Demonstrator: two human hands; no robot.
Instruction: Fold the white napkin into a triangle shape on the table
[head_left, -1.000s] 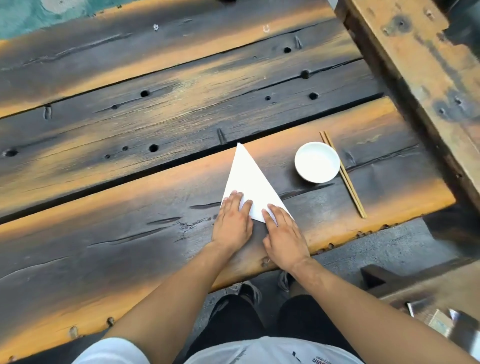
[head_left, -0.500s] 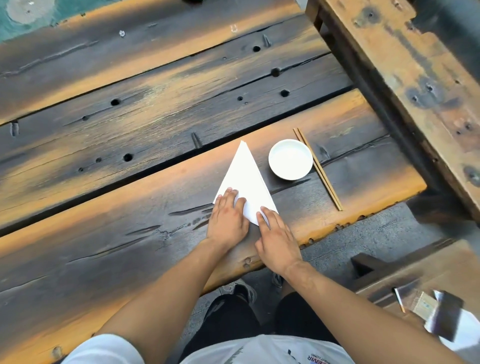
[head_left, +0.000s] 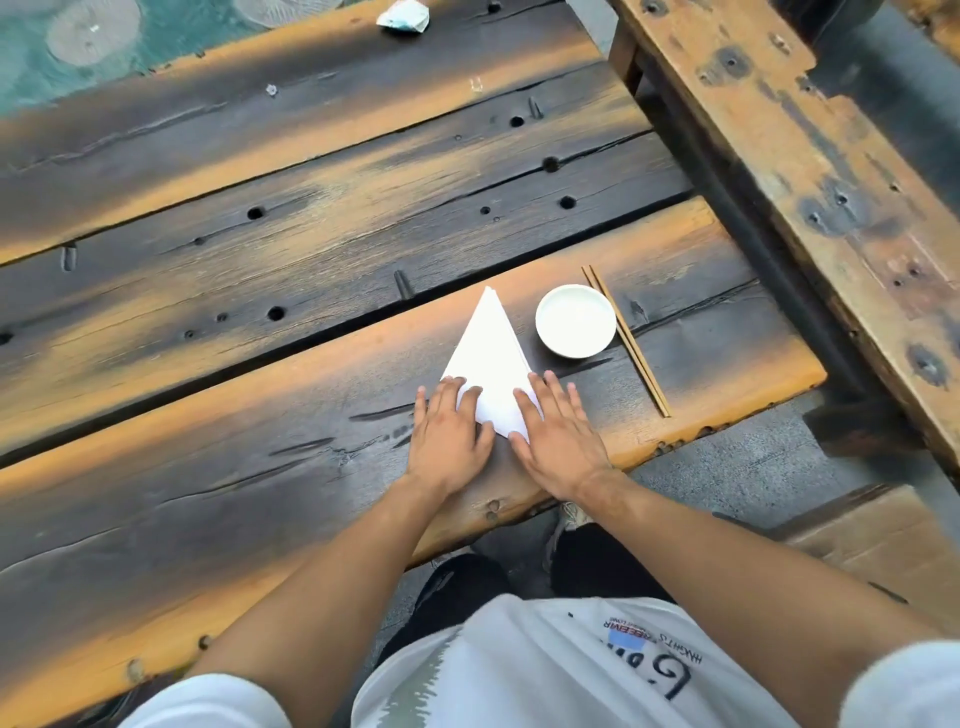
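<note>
The white napkin (head_left: 491, 364) lies flat on the dark wooden table (head_left: 260, 364) as a tall triangle, its tip pointing away from me. My left hand (head_left: 451, 436) rests with straight fingers on the napkin's near left corner. My right hand (head_left: 558, 428) lies flat on the near right corner, fingers spread. Both palms cover the napkin's near edge.
A white bowl (head_left: 575, 321) stands just right of the napkin's tip, with a pair of wooden chopsticks (head_left: 626, 340) beside it. A wooden bench (head_left: 810, 171) runs along the right. A crumpled white scrap (head_left: 402, 16) lies at the table's far edge.
My hands have slid slightly apart on the napkin's near corners, fingers flatter and more spread. The camera has pulled back, and the napkin stays in place.
</note>
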